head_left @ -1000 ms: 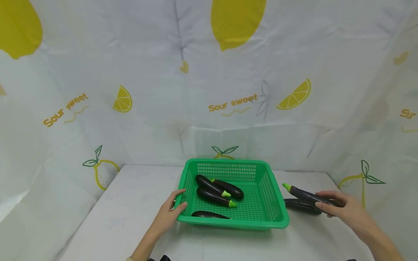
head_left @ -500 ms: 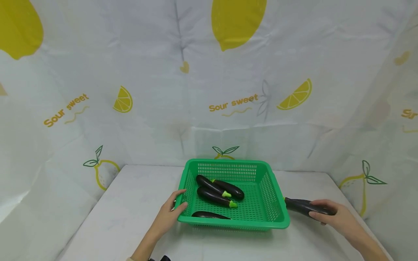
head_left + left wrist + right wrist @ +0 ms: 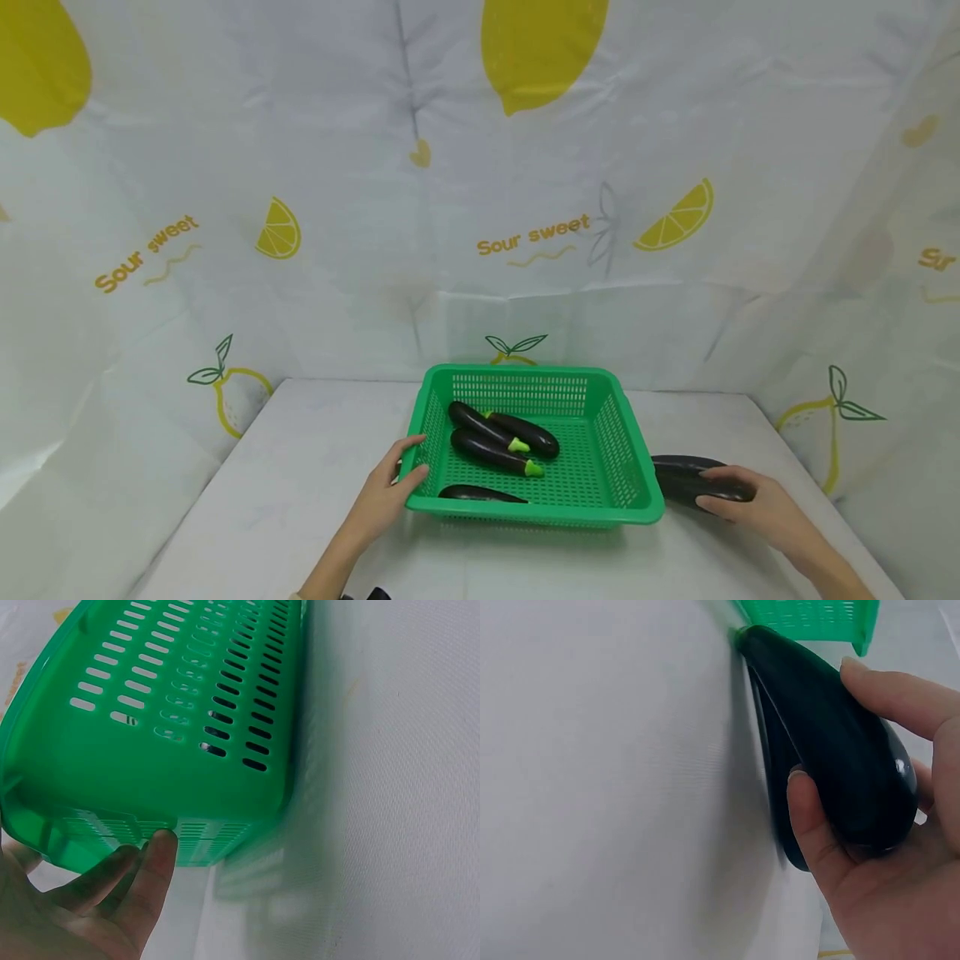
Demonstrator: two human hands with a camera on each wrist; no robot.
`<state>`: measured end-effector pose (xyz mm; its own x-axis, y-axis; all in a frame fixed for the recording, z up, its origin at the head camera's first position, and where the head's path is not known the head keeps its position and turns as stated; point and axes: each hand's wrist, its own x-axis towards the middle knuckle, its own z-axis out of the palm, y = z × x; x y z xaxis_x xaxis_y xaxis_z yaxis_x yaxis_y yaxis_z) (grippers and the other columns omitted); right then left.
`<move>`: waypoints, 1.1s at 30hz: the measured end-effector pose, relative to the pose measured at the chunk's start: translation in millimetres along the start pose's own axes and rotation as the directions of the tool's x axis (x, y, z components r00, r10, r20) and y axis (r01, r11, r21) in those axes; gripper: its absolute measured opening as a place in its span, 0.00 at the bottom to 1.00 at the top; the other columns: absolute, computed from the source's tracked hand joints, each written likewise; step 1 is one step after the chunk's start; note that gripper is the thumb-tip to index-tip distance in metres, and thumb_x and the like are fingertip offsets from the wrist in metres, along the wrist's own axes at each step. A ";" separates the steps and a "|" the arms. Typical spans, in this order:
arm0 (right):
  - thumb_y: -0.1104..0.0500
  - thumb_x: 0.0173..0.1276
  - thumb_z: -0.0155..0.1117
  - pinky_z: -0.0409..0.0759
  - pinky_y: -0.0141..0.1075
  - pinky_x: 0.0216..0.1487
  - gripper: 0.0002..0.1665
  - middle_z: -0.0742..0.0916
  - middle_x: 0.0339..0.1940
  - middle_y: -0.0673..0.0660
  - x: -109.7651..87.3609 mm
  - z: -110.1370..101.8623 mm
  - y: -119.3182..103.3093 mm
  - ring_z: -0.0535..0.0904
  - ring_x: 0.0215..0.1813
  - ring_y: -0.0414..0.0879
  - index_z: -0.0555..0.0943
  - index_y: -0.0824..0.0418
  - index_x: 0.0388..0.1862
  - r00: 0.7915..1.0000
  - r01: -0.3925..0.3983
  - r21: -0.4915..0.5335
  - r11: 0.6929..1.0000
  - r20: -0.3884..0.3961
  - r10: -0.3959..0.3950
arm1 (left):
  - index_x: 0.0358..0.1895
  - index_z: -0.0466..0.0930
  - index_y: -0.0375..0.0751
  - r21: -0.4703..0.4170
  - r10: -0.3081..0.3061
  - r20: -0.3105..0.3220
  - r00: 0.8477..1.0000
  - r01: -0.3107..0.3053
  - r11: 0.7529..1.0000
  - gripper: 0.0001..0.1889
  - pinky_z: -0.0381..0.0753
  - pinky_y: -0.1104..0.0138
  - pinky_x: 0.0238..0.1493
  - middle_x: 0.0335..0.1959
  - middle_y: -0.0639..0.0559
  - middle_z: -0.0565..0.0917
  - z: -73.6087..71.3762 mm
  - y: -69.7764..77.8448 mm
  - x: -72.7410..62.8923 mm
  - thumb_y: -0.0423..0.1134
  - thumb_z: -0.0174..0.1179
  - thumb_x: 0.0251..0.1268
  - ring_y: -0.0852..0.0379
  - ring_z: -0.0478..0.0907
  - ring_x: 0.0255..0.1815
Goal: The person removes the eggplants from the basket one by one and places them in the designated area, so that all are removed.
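A green plastic basket (image 3: 536,510) stands on the white table with several dark eggplants (image 3: 491,454) with green stems inside. My left hand (image 3: 378,504) grips the basket's left side, with the thumb over the rim and fingers (image 3: 154,874) against the outer wall. To the basket's right, my right hand (image 3: 761,508) holds an eggplant (image 3: 832,735) by its thick end, thumb and fingers on opposite sides. A second eggplant (image 3: 778,772) lies right alongside the held one, partly hidden by it. The stem ends of both point toward the basket.
A white sheet (image 3: 360,275) printed with lemons hangs behind the table and along both sides. The white tabletop (image 3: 285,500) extends left and in front of the basket. A small black object (image 3: 378,593) shows at the bottom edge near my left forearm.
My right hand has lowered the eggplant from above the other one to beside it, close to the table, and shifted slightly left. The left hand and basket stay put.
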<state>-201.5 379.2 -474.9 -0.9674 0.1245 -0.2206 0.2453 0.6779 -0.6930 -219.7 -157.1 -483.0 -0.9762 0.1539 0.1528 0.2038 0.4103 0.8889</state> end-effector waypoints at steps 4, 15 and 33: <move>0.35 0.57 0.77 0.70 0.70 0.58 0.48 0.71 0.65 0.83 0.7 3.6 2.4 0.66 0.64 0.80 0.78 0.72 0.60 0.997 0.057 -0.107 0.993 -0.037 -0.062 | 0.75 0.67 0.53 0.001 -0.001 -0.003 1.000 0.001 1.000 0.26 0.73 0.39 0.62 0.75 0.37 0.66 0.1 -0.2 0.3 0.48 0.57 0.78 0.30 0.66 0.72; 0.40 0.58 0.78 0.75 0.66 0.53 0.38 0.80 0.55 0.77 -1.2 8.7 2.9 0.74 0.58 0.75 0.83 0.70 0.53 0.978 0.161 -0.252 0.954 -0.088 -0.189 | 0.74 0.68 0.52 -0.031 0.010 -0.006 1.000 -0.010 0.999 0.26 0.72 0.37 0.62 0.75 0.35 0.65 0.6 2.8 -1.6 0.46 0.59 0.77 0.27 0.64 0.72; 0.41 0.59 0.78 0.78 0.60 0.50 0.38 0.81 0.55 0.76 -4.7 2.6 -3.0 0.77 0.55 0.70 0.83 0.70 0.54 0.968 0.178 -0.258 0.949 -0.128 -0.217 | 0.75 0.67 0.52 0.013 0.005 0.004 1.000 -0.005 1.000 0.26 0.73 0.37 0.60 0.75 0.35 0.66 -0.3 2.2 -0.4 0.48 0.57 0.78 0.26 0.65 0.71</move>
<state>-197.5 374.6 -473.6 -0.9975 0.0666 0.0247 0.0440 0.8529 -0.5201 -218.9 -156.5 -481.0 -0.9749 0.1593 0.1553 0.2095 0.4214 0.8823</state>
